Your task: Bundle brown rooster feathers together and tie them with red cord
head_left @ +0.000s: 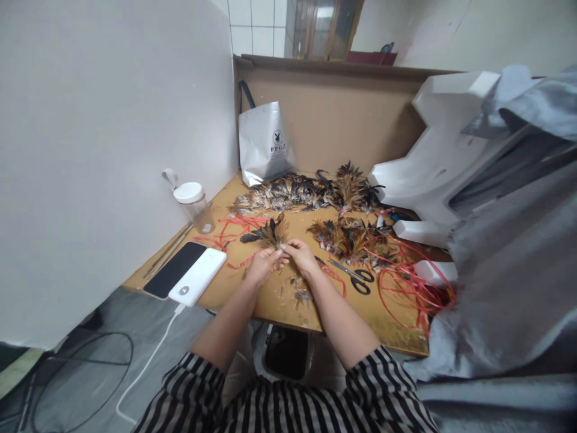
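Observation:
Both hands meet over the middle of the wooden table. My left hand pinches the base of a small bunch of brown and black feathers, which fans out away from me. The fingers of my right hand are closed at that same base, touching the left fingertips. Right of my hands lie black-handled scissors. Beyond them is a row of feather bunches, some with red ties at their bases. A larger heap of feathers stretches along the back.
On the left are a phone, a white power bank with a cable, and a lidded clear jar. A silver bag stands behind the heap. Red plastic strips tangle at the right, near white foam.

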Demonstrator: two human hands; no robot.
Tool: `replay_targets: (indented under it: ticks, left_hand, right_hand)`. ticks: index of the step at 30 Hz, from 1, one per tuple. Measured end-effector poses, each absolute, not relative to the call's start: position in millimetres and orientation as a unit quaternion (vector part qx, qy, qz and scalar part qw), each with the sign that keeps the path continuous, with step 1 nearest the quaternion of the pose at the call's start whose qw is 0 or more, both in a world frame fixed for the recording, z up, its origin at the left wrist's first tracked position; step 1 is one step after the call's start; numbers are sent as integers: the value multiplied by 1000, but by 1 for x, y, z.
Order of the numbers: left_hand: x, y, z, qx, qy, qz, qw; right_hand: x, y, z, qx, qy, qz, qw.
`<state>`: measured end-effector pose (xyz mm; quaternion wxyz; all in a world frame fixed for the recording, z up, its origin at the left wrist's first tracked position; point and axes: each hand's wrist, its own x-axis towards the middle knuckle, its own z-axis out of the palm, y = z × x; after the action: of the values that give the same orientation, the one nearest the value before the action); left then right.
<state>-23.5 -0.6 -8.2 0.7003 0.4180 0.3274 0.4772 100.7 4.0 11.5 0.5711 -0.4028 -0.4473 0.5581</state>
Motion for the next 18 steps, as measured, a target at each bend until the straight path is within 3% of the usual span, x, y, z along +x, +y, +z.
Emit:
replay_targets:
  ticks: [7,12,15,18]
  left_hand:
    - [-24,0,-10,431,339,476,688]
    - [-24,4,-16,413,355,501,672]
    - [-24,5,-19,398,348,520,671]
    - [-24,6,-19,386,342,528,675]
  right_hand:
    - [101,5,11,-417,-464,548,557]
    - [129,14,15,-550,-552,335,531]
    - [153,14,18,-657,-586,182,439]
    - [163,10,20,-721,-612,118,304]
